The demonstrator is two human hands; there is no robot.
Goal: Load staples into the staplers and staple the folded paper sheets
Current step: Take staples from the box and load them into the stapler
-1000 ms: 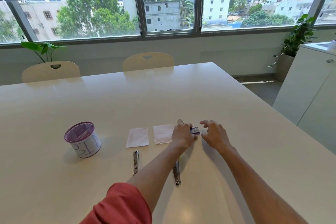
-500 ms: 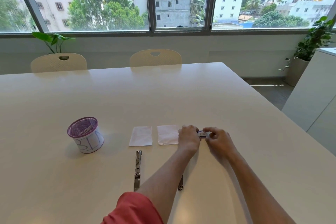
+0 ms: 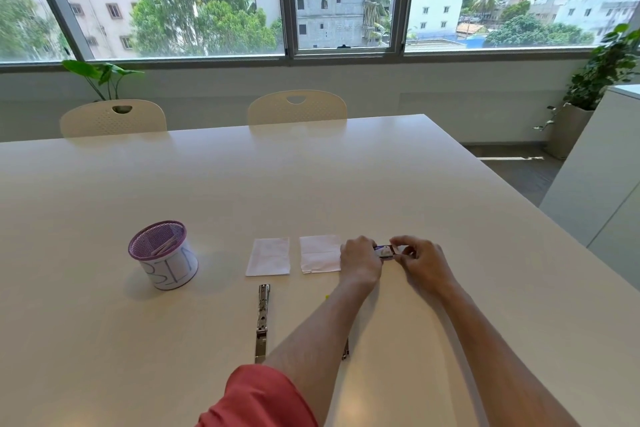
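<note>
Two folded white paper sheets lie side by side on the table, one on the left [image 3: 268,256] and one on the right [image 3: 319,253]. A metal stapler [image 3: 262,322] lies opened flat in front of the left sheet. A second stapler [image 3: 345,352] is mostly hidden under my left forearm. My left hand [image 3: 360,262] and my right hand [image 3: 420,262] both grip a small staple box [image 3: 384,251] just right of the right sheet, fingertips pinching its ends.
A purple mesh cup [image 3: 162,253] wrapped in white paper stands at the left with something pale inside. Two cream chairs [image 3: 296,107] stand at the table's far edge [image 3: 242,130]. A white cabinet [image 3: 602,170] is at the right.
My right hand has come in from the right and closed its fingers on the staple box that my left hand holds. The view has shifted slightly.
</note>
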